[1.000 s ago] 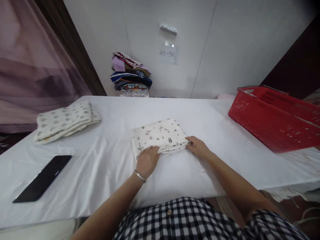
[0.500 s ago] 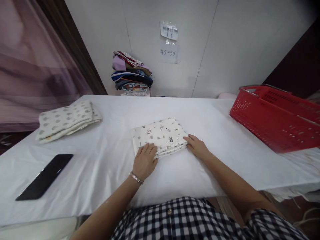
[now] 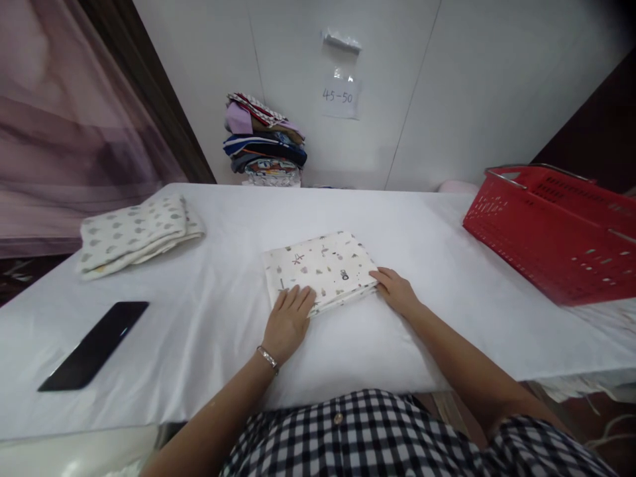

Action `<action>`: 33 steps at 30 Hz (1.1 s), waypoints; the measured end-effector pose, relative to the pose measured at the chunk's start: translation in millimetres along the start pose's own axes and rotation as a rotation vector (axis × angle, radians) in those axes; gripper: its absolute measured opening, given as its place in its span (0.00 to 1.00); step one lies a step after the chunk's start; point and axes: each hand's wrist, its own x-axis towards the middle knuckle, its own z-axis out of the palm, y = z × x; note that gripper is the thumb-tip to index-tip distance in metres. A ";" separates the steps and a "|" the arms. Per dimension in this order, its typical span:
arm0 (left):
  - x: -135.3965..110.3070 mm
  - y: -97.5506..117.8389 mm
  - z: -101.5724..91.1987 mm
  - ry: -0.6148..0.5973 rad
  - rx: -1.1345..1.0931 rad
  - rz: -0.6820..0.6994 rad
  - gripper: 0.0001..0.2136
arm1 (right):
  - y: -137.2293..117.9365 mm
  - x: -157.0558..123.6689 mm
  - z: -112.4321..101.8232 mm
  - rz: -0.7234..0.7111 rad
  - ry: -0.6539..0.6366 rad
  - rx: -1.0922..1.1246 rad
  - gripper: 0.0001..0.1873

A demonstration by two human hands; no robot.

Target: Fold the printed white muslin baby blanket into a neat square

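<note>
A folded cream cloth (image 3: pixel 322 268) with small printed motifs lies on the white-covered table in front of me. My left hand (image 3: pixel 291 321), with a bracelet at the wrist, rests on its near left part, fingers stretched out over the top. At the near right corner, my right hand (image 3: pixel 396 290) has its fingers closed on the edge; its thumb is mostly hidden. Folded layers show along the cloth's near side between my hands.
Another folded cloth (image 3: pixel 136 232) with grey prints lies at the left. Nearer on that side is a flat black object (image 3: pixel 94 346). A red plastic basket (image 3: pixel 551 232) stands at the right. Stacked fabrics (image 3: pixel 265 142) rise behind the table's far edge (image 3: pixel 348 191).
The cloth's near edge sits flatter, with fewer loose layers showing. My hands stay at the same places on it, the left thumb now less visible. The view has shifted slightly.
</note>
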 end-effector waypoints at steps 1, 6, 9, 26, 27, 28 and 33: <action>-1.5 -1.2 -1.5 0.006 0.004 -0.008 0.23 | -0.2 -0.5 -0.8 0.004 0.004 0.006 0.21; -13.3 -12.0 -7.3 0.020 0.037 -0.055 0.24 | -4.4 -1.8 -4.7 -0.039 0.043 0.014 0.20; -18.8 -15.3 -7.7 -0.011 0.035 -0.065 0.24 | -6.5 -1.7 -5.8 -0.097 0.035 0.028 0.20; 2.0 4.3 -17.3 0.127 -0.009 -0.150 0.22 | -79.3 34.4 -15.7 -0.217 -0.013 0.130 0.27; 5.0 4.2 -13.5 0.126 -0.008 -0.160 0.22 | -86.6 39.0 -11.6 -0.204 -0.067 0.107 0.28; 6.8 3.4 -8.9 0.116 -0.007 -0.171 0.23 | -91.4 42.6 -6.4 -0.184 -0.128 0.078 0.29; 3.1 -1.9 10.4 0.063 -0.039 -0.222 0.26 | -89.8 45.2 20.8 -0.092 -0.257 -0.048 0.31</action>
